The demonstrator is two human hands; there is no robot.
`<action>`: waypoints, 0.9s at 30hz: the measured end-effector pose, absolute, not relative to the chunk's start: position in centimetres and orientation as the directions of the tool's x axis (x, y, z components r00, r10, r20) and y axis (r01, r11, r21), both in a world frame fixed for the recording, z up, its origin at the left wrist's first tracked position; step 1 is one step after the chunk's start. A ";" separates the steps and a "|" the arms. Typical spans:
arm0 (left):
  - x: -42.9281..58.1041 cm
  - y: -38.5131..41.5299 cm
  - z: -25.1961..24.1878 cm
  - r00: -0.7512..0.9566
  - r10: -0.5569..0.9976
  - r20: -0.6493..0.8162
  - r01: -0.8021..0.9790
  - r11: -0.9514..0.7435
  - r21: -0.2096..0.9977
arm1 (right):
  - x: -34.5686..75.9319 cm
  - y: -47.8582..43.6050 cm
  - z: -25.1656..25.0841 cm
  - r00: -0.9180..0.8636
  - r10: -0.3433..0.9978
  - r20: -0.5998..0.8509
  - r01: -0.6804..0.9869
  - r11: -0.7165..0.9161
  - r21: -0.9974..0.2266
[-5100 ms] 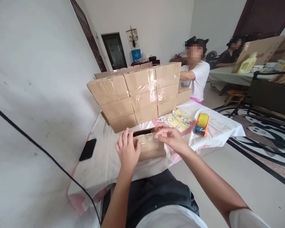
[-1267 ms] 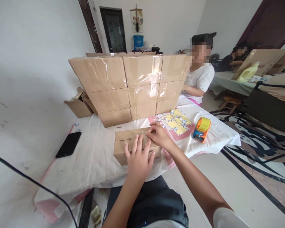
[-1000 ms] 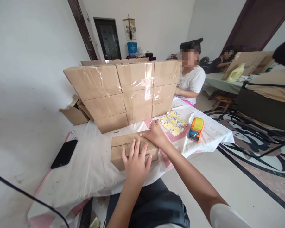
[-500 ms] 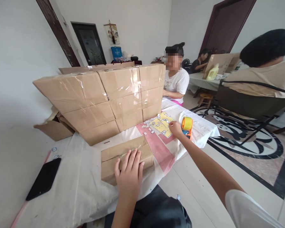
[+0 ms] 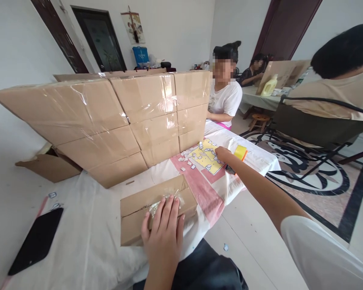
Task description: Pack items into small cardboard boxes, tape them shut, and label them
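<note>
My left hand (image 5: 163,229) lies flat on a small closed cardboard box (image 5: 135,205), fingers stretched over its top. Crumpled clear tape (image 5: 154,206) shows beside those fingers. My right hand (image 5: 224,154) reaches out over the right edge of a yellow sheet (image 5: 196,157) strewn with small white cut-out pieces (image 5: 191,165). Its fingers are curled together; whatever they hold is hidden. Partly behind that wrist is an orange tape dispenser with a yellow roll (image 5: 240,152).
A wall of taped cardboard boxes (image 5: 153,117) stands along the far side of the cloth-covered table (image 5: 87,225). A black phone (image 5: 38,241) lies at left. One person (image 5: 226,98) sits beyond the boxes; another (image 5: 341,90) sits in a chair at right.
The view has shifted, bringing the box wall closer. My right hand has moved slightly left relative to the tape dispenser and now covers part of it. My left hand stays on the box.
</note>
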State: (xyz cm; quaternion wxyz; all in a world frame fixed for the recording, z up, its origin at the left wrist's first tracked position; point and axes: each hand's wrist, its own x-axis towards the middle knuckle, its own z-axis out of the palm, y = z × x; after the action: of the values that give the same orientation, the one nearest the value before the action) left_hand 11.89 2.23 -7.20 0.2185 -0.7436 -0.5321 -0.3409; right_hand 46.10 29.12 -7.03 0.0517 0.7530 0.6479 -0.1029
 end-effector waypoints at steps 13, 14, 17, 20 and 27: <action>11.8 2.0 -7.5 0.182 0.649 0.739 0.941 -0.333 0.061 | 45.6 27.1 -5.3 0.104 0.993 -0.048 0.839 -0.114 -0.531; 11.8 2.0 -7.5 0.178 0.648 0.741 0.942 -0.329 0.062 | 45.3 26.3 -5.2 0.096 0.995 -0.040 0.788 -0.100 -0.608; 11.9 2.1 -7.6 0.172 0.629 0.758 0.945 -0.322 0.052 | 44.0 23.3 -5.9 0.063 0.997 -0.051 0.580 -0.078 -0.811; 12.0 2.6 -7.9 0.161 0.581 0.798 0.949 -0.312 0.035 | 42.0 19.8 -7.3 -0.009 0.996 -0.084 0.338 -0.077 -0.938; 11.4 4.2 -8.5 0.220 0.488 0.845 0.931 -0.363 -0.033 | 36.9 14.1 -10.9 -0.143 0.980 -0.139 -0.114 -0.155 -0.981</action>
State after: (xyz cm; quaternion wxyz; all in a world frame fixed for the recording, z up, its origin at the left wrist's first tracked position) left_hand 11.42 4.19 -8.51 0.2839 -0.7277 -0.4876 -0.3901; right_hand 36.92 14.14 -10.87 -0.4571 0.4687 0.4619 -0.5983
